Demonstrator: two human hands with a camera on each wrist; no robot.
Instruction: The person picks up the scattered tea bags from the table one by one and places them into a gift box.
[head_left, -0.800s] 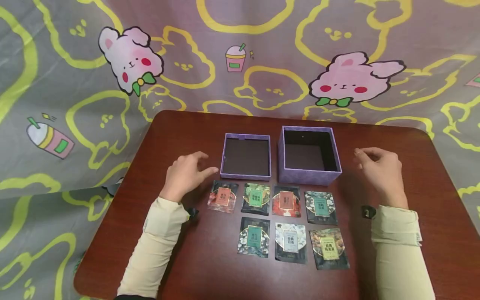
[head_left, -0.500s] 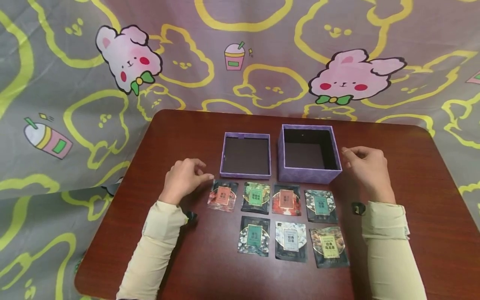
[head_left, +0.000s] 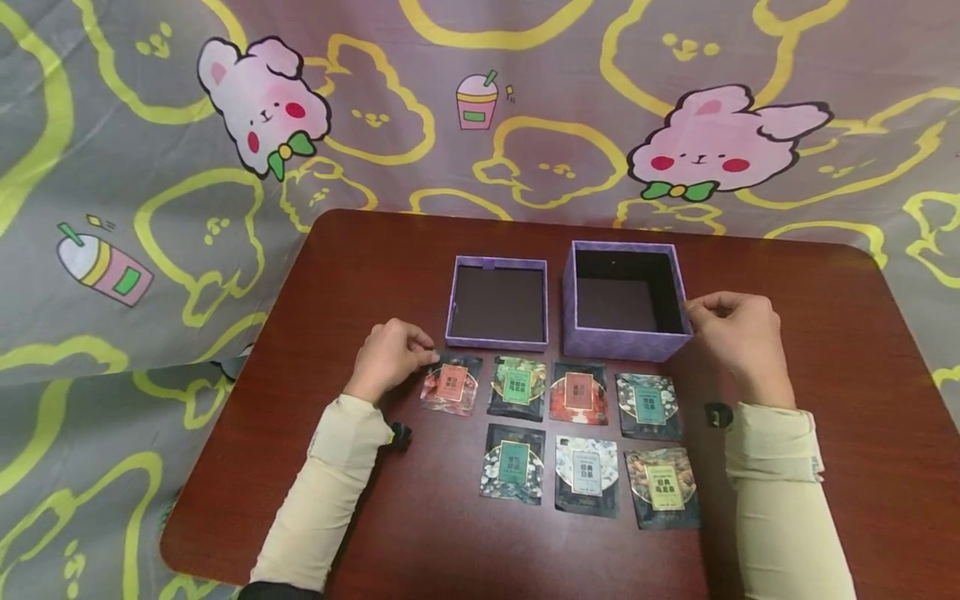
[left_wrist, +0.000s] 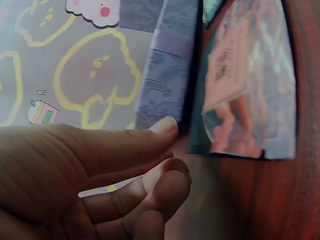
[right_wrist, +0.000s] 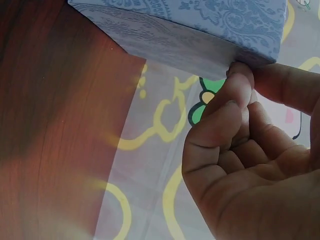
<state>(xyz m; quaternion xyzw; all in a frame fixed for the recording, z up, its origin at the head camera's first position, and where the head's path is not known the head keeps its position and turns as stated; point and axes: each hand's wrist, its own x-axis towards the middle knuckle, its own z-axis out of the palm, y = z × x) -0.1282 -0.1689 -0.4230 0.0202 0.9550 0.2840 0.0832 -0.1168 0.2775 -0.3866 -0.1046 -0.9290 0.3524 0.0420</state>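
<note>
In the head view, an open purple box (head_left: pixel 628 344) stands right of a shallow purple lid (head_left: pixel 498 343) with a dark inside. My right hand (head_left: pixel 742 333) is at the box's right wall, fingers loosely curled. The right wrist view puts its fingertips (right_wrist: pixel 241 82) right at the corner of the patterned box (right_wrist: pixel 200 30). My left hand (head_left: pixel 390 354) is beside a red tea sachet (head_left: pixel 452 385), its fingertips by the sachet's upper left corner. In the left wrist view, a gap separates the thumb (left_wrist: pixel 162 127) from the bent fingers, and nothing is between them.
More tea sachets lie flat in two rows, among them a green one (head_left: pixel 517 387), a white one (head_left: pixel 587 475) and a yellow-labelled one (head_left: pixel 663 489). A patterned curtain (head_left: pixel 555 100) hangs behind the brown table (head_left: pixel 420 533).
My right hand has moved left to the box's side. My left hand has shifted toward the red sachet, its thumb and fingers drawing closer together. Box, lid and sachets stay in place.
</note>
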